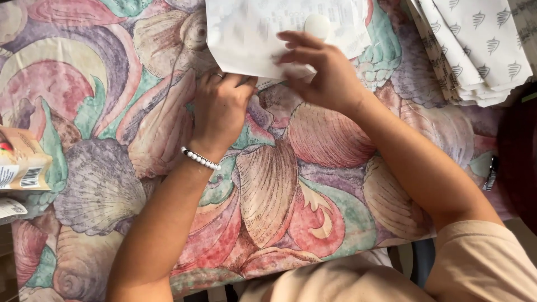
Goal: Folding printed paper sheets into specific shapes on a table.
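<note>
Two hands worked a white printed paper sheet (246, 33) at top centre of the frame.
The left hand (221, 109) pinched its lower edge, fingers curled closed; the right hand (324, 72) pressed on it, fingers loosely spread, above the shell-patterned cloth (268, 184).

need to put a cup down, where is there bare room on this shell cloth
The widest free patch of the shell cloth lies between the two forearms, below the left hand and right hand. Another lies upper left, above the cardboard packet. The top is crowded: both hands on the white paper, and folded patterned papers stacked at upper right.
</note>
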